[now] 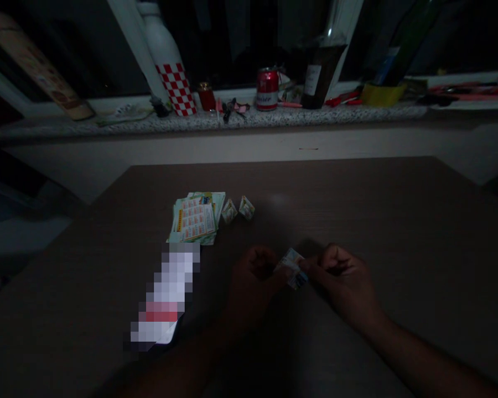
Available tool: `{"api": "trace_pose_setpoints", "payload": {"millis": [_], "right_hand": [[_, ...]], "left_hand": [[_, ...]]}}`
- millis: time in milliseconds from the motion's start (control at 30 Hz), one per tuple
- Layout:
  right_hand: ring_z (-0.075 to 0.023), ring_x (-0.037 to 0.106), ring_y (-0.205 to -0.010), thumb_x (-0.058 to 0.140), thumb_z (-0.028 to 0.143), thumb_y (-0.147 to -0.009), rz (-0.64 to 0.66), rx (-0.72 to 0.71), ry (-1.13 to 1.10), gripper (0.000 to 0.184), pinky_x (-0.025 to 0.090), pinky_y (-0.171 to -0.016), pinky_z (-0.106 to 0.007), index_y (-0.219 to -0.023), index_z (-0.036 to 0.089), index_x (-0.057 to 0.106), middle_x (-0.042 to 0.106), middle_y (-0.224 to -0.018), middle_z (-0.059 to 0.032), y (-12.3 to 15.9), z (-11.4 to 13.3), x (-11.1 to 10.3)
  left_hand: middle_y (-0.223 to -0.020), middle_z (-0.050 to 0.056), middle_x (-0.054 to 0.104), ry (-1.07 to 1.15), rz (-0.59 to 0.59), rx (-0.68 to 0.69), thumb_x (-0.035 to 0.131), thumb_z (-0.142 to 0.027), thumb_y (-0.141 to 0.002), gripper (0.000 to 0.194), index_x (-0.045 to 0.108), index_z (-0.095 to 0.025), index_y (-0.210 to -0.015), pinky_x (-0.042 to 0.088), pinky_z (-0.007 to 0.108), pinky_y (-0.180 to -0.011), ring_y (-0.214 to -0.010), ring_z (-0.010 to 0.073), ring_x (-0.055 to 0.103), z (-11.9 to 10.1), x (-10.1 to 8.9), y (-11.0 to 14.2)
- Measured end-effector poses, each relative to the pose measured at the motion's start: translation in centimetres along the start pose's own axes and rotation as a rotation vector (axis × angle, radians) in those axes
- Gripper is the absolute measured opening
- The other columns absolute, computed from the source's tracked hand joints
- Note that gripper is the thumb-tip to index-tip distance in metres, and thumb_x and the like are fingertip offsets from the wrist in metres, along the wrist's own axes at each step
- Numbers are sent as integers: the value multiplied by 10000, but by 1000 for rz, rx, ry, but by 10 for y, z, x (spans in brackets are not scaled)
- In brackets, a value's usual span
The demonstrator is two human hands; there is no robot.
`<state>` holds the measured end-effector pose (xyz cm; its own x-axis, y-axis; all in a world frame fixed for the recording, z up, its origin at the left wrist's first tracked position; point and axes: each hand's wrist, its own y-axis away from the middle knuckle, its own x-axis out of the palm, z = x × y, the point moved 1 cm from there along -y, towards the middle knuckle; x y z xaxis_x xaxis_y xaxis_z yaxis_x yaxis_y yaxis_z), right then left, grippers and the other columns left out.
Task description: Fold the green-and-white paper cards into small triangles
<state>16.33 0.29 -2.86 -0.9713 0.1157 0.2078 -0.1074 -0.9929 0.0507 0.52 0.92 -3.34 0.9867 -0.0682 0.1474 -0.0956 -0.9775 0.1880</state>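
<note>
Between my two hands, just above the dark wooden table [340,210], is a small folded piece of printed paper [291,257]. My left hand [257,276] pinches its left side, thumb on top. From the other side my right hand [343,276] grips it with thumb and fingers. Farther off, two small folded paper pieces [246,208] stand close together on the tabletop. To their left lies a loose stack of printed paper sheets [194,220], pale green with rows of orange print. Dim light hides the finer folds.
A lit phone [166,298], its screen blurred out, lies left of my hands. On the granite windowsill [240,119] stand a red can [267,88], a red-and-white checkered bottle [172,66], a small red jar [206,97], a dark labelled container [315,83] and a yellow holder [382,94].
</note>
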Motion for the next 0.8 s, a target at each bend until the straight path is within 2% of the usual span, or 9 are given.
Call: {"api": "trace_pose_setpoints", "payload": {"millis": [100, 200, 267, 367, 600, 800], "right_hand": [[-110, 549, -518, 808, 292, -639, 28, 30, 10, 430, 427, -497, -225, -529, 196, 404, 617, -563, 4, -2, -5, -3], [-70, 432, -478, 798, 272, -646, 48, 45, 46, 410, 360, -471, -197, -557, 193, 406, 460, -506, 67, -4, -9, -5], [-64, 390, -479, 786, 261, -654, 74, 63, 59, 366, 332, -460, -190, -597, 194, 431, 420, -518, 81, -5, -11, -5], [-68, 396, -490, 777, 243, -654, 107, 90, 69, 328, 327, -460, -191, -648, 195, 452, 449, -538, 77, -6, -11, -3], [-47, 294, -487, 790, 233, -648, 125, 138, -90, 528, 275, -457, -179, -599, 210, 265, 340, -531, 106, -6, -13, -2], [-43, 352, -480, 806, 274, -657, 153, 210, 8, 394, 287, -471, -175, -658, 185, 421, 439, -506, 96, -8, -14, -10]], "left_hand": [[-647, -43, 582, -20, 8, -26, 775, -242, -645, 306, 495, -170, -743, 430, 197, -543, -582, 95, 549, 3, 1, -1], [-627, -46, 560, -5, 19, -34, 769, -263, -653, 327, 461, -174, -714, 422, 200, -536, -570, 94, 530, 3, 2, -3], [-605, -60, 521, -8, 8, -22, 766, -256, -651, 336, 442, -176, -694, 404, 191, -521, -550, 82, 494, 3, 2, -4], [-585, -76, 444, -62, -25, 19, 743, -225, -661, 351, 394, -182, -648, 355, 177, -494, -529, 65, 419, 4, 3, -4], [-594, -65, 457, -172, -33, 44, 733, -204, -653, 387, 347, -193, -629, 343, 186, -488, -539, 71, 398, 4, 0, -6], [-576, -63, 505, -129, 32, -25, 767, -235, -642, 417, 352, -194, -649, 359, 186, -481, -519, 74, 442, -4, -7, -8]]}}
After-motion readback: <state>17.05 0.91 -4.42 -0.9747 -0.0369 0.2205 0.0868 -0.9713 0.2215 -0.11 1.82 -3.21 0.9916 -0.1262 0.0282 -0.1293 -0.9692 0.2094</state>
